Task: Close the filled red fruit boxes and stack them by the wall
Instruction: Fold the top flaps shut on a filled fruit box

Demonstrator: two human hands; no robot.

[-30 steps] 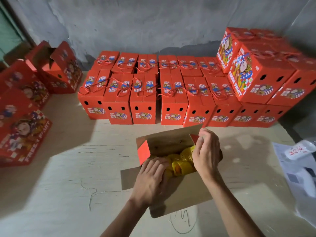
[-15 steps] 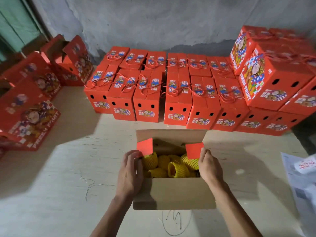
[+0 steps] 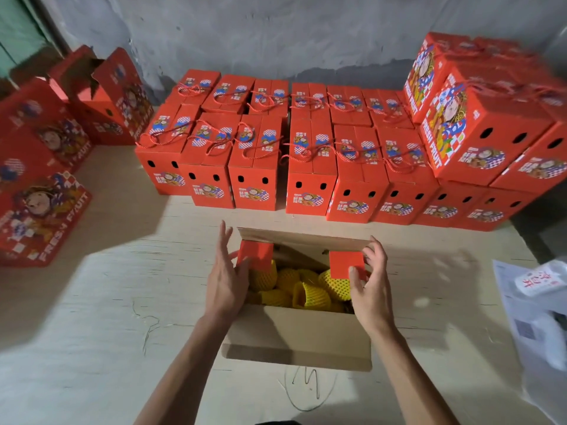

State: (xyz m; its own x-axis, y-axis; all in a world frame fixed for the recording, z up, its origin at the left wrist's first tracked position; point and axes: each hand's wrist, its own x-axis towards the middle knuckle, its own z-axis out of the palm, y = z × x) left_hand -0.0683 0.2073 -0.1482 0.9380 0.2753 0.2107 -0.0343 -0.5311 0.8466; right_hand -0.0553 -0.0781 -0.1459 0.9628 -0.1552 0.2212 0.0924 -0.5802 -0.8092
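Both hands [image 3: 225,280] on open box [image 3: 299,335]

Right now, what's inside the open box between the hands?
The open box holds fruit in yellow foam nets, packed close. Two small red flaps fold inward over them. The left hand and right hand cover both ends; lower layers are hidden.
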